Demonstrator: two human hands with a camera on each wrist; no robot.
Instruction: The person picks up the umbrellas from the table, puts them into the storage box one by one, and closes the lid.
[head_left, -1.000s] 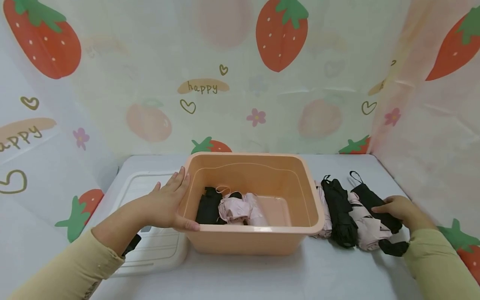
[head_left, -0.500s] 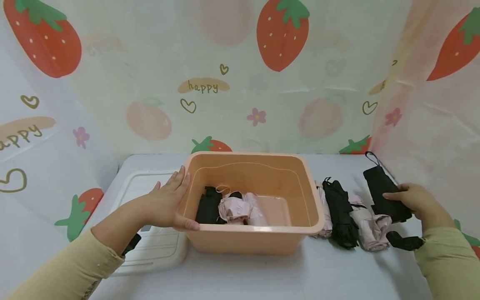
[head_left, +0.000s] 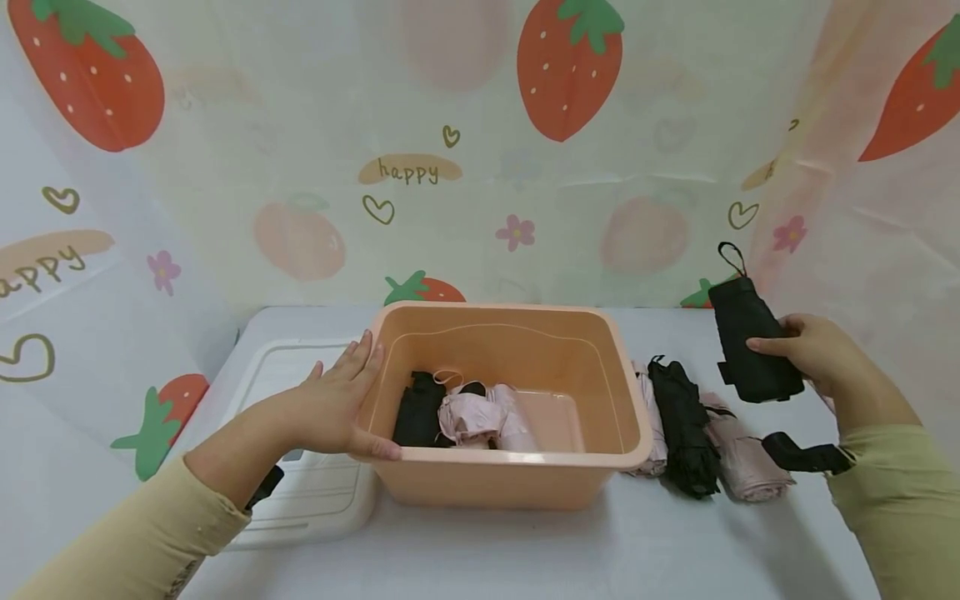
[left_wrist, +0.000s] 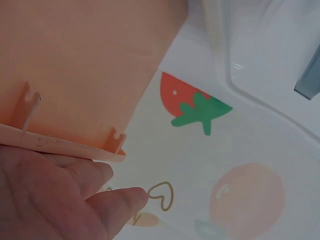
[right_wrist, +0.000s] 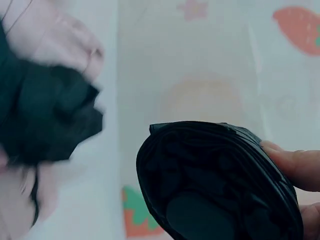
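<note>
My right hand (head_left: 832, 358) pinches a folded black umbrella (head_left: 750, 333) between thumb and fingers, raised above the table's right side, its wrist loop pointing up. In the right wrist view the end of this umbrella (right_wrist: 215, 175) faces the camera, with dark folds inside. My left hand (head_left: 337, 408) rests on the left rim of a peach plastic bin (head_left: 495, 482), fingers straight and thumb along the front edge. The left wrist view shows that hand (left_wrist: 55, 195) against the rim's underside. Inside the bin lie a black umbrella (head_left: 417, 412) and pink umbrellas (head_left: 472, 418) at the left.
Right of the bin lie a folded black umbrella (head_left: 681, 433), a pink umbrella (head_left: 746, 458) and another pink one (head_left: 652, 429) close to the bin wall. A white lid (head_left: 330, 500) lies left of the bin, partly under my left arm. Strawberry-printed sheets (head_left: 450, 242) surround the white table.
My right hand has lifted the black umbrella off the pink one on the table, raising it and turning it more upright. My left hand stays on the bin's rim.
</note>
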